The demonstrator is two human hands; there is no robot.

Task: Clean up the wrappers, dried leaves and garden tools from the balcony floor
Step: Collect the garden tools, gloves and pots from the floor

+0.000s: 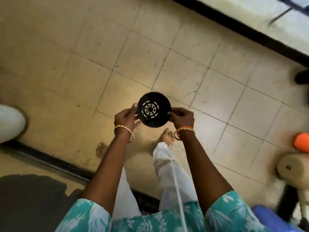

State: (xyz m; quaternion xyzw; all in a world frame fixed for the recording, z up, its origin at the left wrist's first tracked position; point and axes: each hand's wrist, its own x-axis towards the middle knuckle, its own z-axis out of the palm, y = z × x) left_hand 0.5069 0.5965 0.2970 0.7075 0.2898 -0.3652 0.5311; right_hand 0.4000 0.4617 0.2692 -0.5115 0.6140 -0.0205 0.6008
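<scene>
A small black plastic plant pot [153, 110] hangs above the tiled balcony floor [100, 56], its mouth towards me, so I see the slotted drain holes in its bottom. My left hand [127, 116] grips the pot's left rim with curled fingers. On the right rim, my right hand [181, 116] pinches the edge. Both wrists wear gold bangles. No wrappers or dried leaves show on the tiles in this view.
A white object [10, 124] sits at the left edge. At the right stand an orange item [301, 142], a beige round object [290, 167] and something blue [274, 216]. A dark sill [250, 29] borders the floor at the top right. My feet stand below the pot.
</scene>
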